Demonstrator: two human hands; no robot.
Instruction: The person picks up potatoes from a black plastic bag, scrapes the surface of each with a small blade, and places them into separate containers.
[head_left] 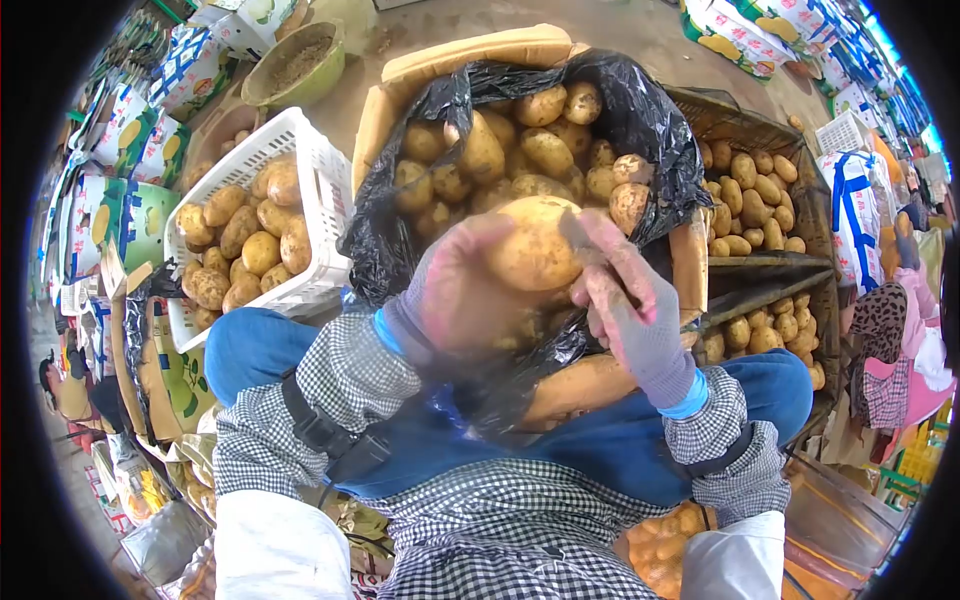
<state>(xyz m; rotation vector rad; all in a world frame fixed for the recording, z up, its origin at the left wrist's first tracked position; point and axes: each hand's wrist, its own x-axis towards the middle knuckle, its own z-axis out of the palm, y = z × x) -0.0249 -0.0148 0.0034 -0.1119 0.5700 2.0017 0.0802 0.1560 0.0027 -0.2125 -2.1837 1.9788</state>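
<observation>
A large yellow potato (536,243) is held up between my two gloved hands, over a cardboard box (480,55) lined with a black plastic bag (655,130) and filled with potatoes. My left hand (455,285), in a soiled pink and grey glove blurred by motion, holds the potato's left side. On its right side, my right hand (630,300) has its fingers against the potato, with the fingertips dark with dirt. More potatoes (547,152) lie in the bag behind the held one.
At the left stands a white plastic crate (325,215) of potatoes. Dark crates (790,265) with smaller potatoes are at the right. A green basin (295,65) sits at the back left. Printed cartons (735,35) and a co-worker's pink clothing (915,330) show farther out.
</observation>
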